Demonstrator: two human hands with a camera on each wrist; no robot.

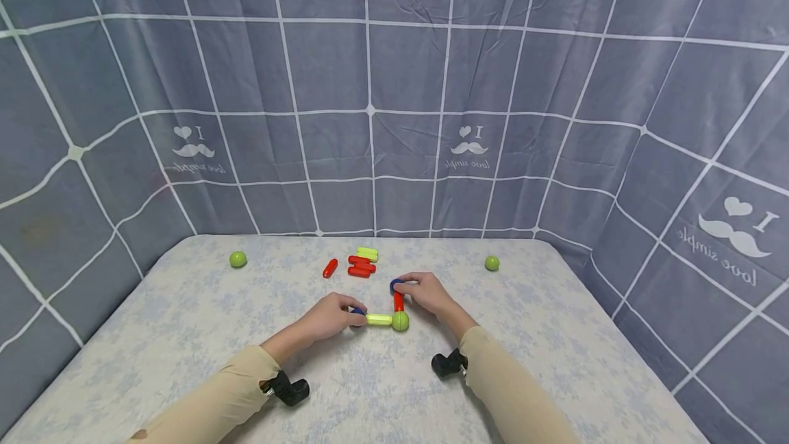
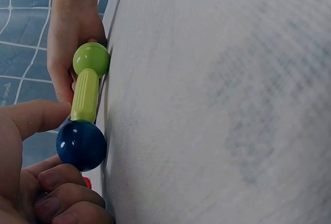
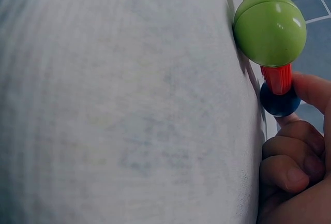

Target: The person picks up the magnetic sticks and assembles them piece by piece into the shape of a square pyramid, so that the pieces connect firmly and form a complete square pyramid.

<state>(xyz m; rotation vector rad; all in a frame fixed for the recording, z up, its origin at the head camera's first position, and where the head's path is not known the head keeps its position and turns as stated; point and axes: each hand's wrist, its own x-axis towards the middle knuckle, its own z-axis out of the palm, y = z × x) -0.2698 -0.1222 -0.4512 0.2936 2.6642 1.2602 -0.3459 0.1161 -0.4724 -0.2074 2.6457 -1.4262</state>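
Note:
An L-shaped piece of a ball-and-rod building toy lies on the table between the hands. At its corner is a green ball (image 1: 401,321), with a yellow-green rod (image 1: 379,320) running left and a red rod (image 1: 398,302) running away from the person. My left hand (image 1: 328,314) pinches the blue ball (image 2: 81,145) at the yellow-green rod's left end, thumb and forefinger on either side. At the red rod's far end, my right hand (image 1: 427,291) grips another blue ball (image 3: 279,101) between thumb and forefinger. The other fingers of both hands are curled in.
Behind the hands lie several red rods (image 1: 359,272) beside yellow-green rods (image 1: 367,252), with one red rod (image 1: 330,268) apart to their left. Single green balls stand at the far left (image 1: 238,259) and far right (image 1: 492,263). A grey-blue checked curtain (image 1: 407,74) surrounds the table (image 1: 382,389).

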